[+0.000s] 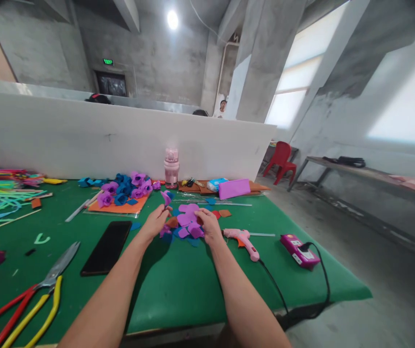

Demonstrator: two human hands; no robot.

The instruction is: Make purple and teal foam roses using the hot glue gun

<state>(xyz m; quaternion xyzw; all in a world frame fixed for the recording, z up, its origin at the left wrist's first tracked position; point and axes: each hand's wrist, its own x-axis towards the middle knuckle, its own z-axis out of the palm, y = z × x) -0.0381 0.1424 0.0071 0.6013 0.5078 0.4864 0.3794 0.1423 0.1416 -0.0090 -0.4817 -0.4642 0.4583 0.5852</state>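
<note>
A small purple flower with a bit of blue (166, 196) sticks up from the closed fingers of my left hand (155, 221). My right hand (209, 224) pinches the edge of a flat purple petal cutout (187, 214), which has rounded lobes. Beneath and between both hands lies a loose pile of purple petals (195, 230), with blue and brown pieces among them. Just right of my right hand rests a pink glue gun (243, 239) with a clear glue stick in its back. Finished purple and blue flowers (123, 190) are heaped on an orange sheet beyond my left hand.
A black phone (106, 247) and large red-and-yellow-handled shears (50, 280) lie at the left. A purple power socket (299, 250) with a plugged-in cable sits near the right table edge. At the back stand a pink bottle (171, 169) and a white partition (127, 140).
</note>
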